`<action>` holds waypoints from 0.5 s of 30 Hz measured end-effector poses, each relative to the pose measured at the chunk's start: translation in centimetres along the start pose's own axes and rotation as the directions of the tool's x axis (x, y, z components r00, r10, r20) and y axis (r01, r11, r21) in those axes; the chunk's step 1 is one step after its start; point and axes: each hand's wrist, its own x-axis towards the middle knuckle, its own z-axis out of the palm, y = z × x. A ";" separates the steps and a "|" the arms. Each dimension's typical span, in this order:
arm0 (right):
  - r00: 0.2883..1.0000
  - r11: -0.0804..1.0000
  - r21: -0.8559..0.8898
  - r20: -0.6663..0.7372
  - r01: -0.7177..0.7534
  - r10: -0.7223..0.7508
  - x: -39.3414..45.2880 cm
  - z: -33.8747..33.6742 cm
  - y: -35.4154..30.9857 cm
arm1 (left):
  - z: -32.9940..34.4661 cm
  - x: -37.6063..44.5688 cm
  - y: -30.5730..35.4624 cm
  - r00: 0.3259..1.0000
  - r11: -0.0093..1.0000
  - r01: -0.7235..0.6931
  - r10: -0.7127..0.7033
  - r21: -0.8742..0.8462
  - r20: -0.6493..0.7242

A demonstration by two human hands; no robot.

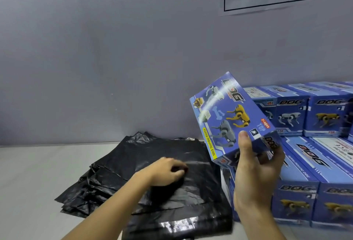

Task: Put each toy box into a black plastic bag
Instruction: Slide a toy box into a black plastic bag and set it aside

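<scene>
Holding one toy box (233, 117) tilted above the tabletop (38, 173), right hand (256, 173) grips its lower corner; left hand (168, 171), fingers curled, apparently pinches top black plastic bag (191, 192) to peel it off the stack for bagging

Soft, even, slightly dim light. Glare streaks the black bags (152, 182) nearby. Edges bow; the far-right boxes (324, 110) blur.

Held toy box (232, 117): "DOG", "FUNNY MOVING DOG", "TOP". Stacked boxes (292, 113): "DOG".
</scene>
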 end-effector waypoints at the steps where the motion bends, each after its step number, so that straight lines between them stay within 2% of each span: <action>1: 1.000 1.000 -0.006 0.015 0.012 -0.012 -0.1 0.1 0.0 | 0.7 -0.4 -1.0 0.996 0.999 0.038 -0.040 0.026 0.076; 3: 0.998 1.000 -0.002 0.047 0.031 -0.031 -0.4 0.3 -0.1 | 2.0 -0.9 -2.3 0.986 0.990 0.123 -0.130 0.076 0.104; 7: 0.986 0.998 -0.002 0.156 0.065 -0.064 -1.3 0.7 -0.3 | 2.8 -1.1 -3.4 0.942 0.937 0.334 -0.333 0.097 -0.034; 9: 0.975 0.997 -0.043 0.216 0.071 -0.060 -1.7 0.8 -0.2 | 2.8 -1.0 -3.5 0.917 0.915 0.394 -0.386 0.086 -0.103; 12: 0.961 0.995 -0.073 0.272 0.069 -0.046 -2.1 0.7 0.3 | 2.9 -1.1 -3.1 0.871 0.907 0.416 -0.379 0.060 -0.312; 13: 0.956 0.995 -0.077 0.289 0.071 -0.046 -2.3 0.7 0.3 | 2.7 -1.2 -2.8 0.851 0.920 0.391 -0.360 0.004 -0.382; 15: 0.945 0.994 -0.082 0.324 0.066 -0.036 -2.5 0.8 0.4 | 2.1 -1.7 -2.1 0.852 0.952 0.279 -0.306 -0.127 -0.426</action>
